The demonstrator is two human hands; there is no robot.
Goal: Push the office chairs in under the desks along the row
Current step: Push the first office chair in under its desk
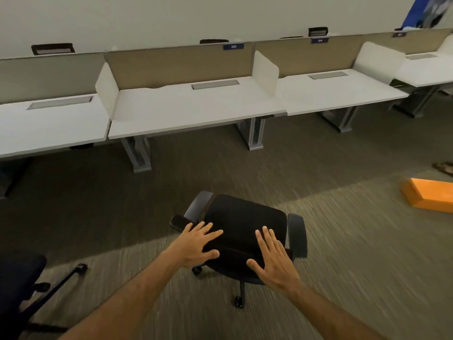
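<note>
Nearest the camera, two bare forearms are seen reaching up from the bottom edge of the frame; the left hand [196, 246] and the right hand [274, 258] are both spread flat with fingers splayed, nothing being clasped in either; both are laid over the top of the backrest of a black office chair [245, 224] at lower centre, though whether the palms actually press on it cannot be told. The chair is seen from behind and above, its armrests showing to either side of the backrest and its castors on the striped carpet [343, 266]; it stands out in the open floor, well apart from the desks and not under any of them. At the lower left edge, part of a second black chair [22, 273] is seen, also out on the carpet. At the right edge, an orange box-like object [431, 196] is lying on the floor.

Farther off, a row of white desks [191, 111] runs across the middle of the frame, separated by white side dividers and backed by a tan partition [171, 67]; a grey cable hatch is set into each desktop. On the partition's top edge, blue number tags [233, 46] are fixed; one is read as 305, the next to the right as 304; a third farther right is too blurred to read.
</note>
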